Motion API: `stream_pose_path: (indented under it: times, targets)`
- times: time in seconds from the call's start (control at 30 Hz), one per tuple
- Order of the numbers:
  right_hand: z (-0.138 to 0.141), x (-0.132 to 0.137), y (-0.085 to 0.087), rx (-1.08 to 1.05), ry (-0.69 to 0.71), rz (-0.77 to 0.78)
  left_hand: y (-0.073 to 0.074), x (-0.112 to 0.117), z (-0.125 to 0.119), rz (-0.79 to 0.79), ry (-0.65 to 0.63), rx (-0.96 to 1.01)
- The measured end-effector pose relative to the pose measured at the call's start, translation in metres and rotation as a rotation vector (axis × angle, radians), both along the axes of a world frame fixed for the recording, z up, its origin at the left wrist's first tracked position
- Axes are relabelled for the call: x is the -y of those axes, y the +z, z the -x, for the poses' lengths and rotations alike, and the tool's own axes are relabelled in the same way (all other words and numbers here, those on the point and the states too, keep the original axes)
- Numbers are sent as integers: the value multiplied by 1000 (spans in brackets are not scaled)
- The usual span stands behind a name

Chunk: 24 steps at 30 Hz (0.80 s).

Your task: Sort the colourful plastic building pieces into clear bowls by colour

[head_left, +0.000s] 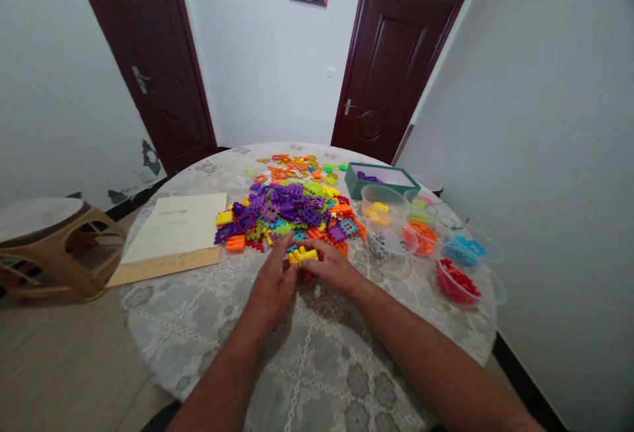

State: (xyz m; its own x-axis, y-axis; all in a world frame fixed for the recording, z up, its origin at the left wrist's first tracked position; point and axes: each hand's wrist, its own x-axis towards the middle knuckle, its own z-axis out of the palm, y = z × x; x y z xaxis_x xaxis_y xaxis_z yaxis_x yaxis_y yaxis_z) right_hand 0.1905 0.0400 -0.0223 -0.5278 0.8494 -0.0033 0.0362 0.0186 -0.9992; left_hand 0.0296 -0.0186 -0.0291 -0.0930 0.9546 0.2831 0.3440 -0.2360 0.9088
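Between my two hands is a yellow plastic building block [302, 256] with knobbed edges, held just above the table in front of the pile. My left hand [275, 280] is closed on its left side, the thumb close against it. On its right side, my right hand [331, 264] grips it with curled fingers; the fingers underneath are partly hidden. Right behind the hands lies a heap of interlocking plastic blocks [284, 207], mostly purple, mixed with orange, yellow, green, blue and red ones.
Clear tubs of sorted pieces stand at right: yellow pieces [380, 211], orange pieces [421, 237], blue pieces [465, 250] and red pieces [456, 281]. Behind them is a green box [355, 184] with purple pieces. An open book [173, 227] lies left. A stool [59, 247] stands beside the round table.
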Motion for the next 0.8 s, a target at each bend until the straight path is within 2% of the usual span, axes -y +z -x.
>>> stream_pose_path:
  times: [0.07,0.13,0.27,0.33,0.43,0.5,0.57,0.7,0.8]
  targets:
    - [-5,0,8,31,15,-8,1,0,0,45,-51,59]
    - [-16,-4,20,58,-30,-49,1,-1,0,70,-71,106]
    - [-61,-36,55,172,-254,-272,-2,-4,4,74,32,60]
    - [-91,-66,72,343,-391,-424,0,-4,6,74,90,-25]
    - [-129,-114,88,771,-615,-565,3,-3,7,32,122,-186]
    - [-146,-139,91,1047,-676,-575,4,-3,6,-30,116,-289]
    - [-157,-153,91,1184,-685,-559,1,-2,5,-87,98,-367]
    - [-164,-157,88,1253,-708,-558,-7,-4,4,-131,81,-451]
    - [-153,-146,87,1261,-715,-617,-11,-5,3,-124,80,-478]
